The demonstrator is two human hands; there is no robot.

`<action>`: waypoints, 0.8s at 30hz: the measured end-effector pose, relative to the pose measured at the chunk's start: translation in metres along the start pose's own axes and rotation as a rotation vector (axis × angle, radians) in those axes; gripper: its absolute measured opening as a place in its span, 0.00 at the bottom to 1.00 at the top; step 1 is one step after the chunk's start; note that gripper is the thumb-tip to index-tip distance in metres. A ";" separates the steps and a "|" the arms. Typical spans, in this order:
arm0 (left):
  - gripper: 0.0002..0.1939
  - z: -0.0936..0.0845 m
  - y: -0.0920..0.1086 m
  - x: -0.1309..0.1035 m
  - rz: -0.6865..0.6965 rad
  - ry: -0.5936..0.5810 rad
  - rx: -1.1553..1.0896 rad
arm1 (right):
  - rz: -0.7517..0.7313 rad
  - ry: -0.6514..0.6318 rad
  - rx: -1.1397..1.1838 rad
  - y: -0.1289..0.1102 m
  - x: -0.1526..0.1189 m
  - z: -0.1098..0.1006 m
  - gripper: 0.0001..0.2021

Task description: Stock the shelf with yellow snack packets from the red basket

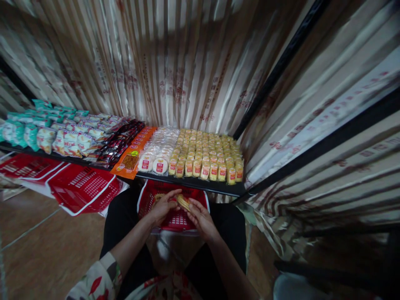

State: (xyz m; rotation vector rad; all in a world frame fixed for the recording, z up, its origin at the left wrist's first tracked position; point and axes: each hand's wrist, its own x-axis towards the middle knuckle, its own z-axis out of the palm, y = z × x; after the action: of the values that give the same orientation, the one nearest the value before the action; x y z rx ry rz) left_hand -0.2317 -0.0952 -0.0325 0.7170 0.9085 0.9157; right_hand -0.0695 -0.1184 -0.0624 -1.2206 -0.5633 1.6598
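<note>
A small yellow wrapped snack cake (183,202) is held between my two hands, above a red plastic basket (179,225) between my knees. My right hand (200,217) pinches the right end of the cake with its thumb and fingers. The fingers of my left hand (164,209) close on its left end. Another yellowish item (158,197) shows in the basket behind my left hand, partly hidden. Similar yellow wrapped cakes (206,156) stand in tight rows on the black shelf (200,185) just beyond the basket.
Left along the shelf lie white round packets (160,166), orange bags (126,163), dark red packets (114,146), white packets (73,141) and teal packets (31,133). More red baskets (83,185) sit under the shelf's left part. Striped printed sheeting (175,62) hangs behind, with black frame bars (281,58).
</note>
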 end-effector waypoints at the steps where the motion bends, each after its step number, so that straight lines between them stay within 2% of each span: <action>1: 0.32 0.001 0.001 0.000 -0.003 -0.003 -0.022 | -0.020 0.018 0.002 -0.001 0.000 0.001 0.26; 4: 0.35 0.005 0.004 0.001 -0.006 -0.007 -0.061 | -0.071 0.060 0.015 -0.001 -0.001 0.003 0.28; 8: 0.27 0.008 0.010 0.005 -0.003 -0.008 -0.042 | -0.162 0.104 -0.017 -0.001 0.001 0.004 0.29; 13: 0.26 0.018 0.014 0.015 0.029 0.098 0.063 | -0.233 0.039 -0.102 -0.018 0.000 0.004 0.30; 20: 0.20 0.050 0.001 0.020 0.133 0.088 0.108 | -0.387 0.129 -0.055 -0.047 0.002 -0.004 0.37; 24: 0.16 0.076 -0.012 0.031 0.195 0.140 0.160 | -0.408 0.217 -0.060 -0.052 0.005 -0.014 0.30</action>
State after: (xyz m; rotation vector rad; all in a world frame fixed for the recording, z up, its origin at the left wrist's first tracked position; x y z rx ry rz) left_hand -0.1507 -0.0838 -0.0189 0.8990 1.0570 1.0842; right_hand -0.0348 -0.0942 -0.0292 -1.2157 -0.6781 1.1612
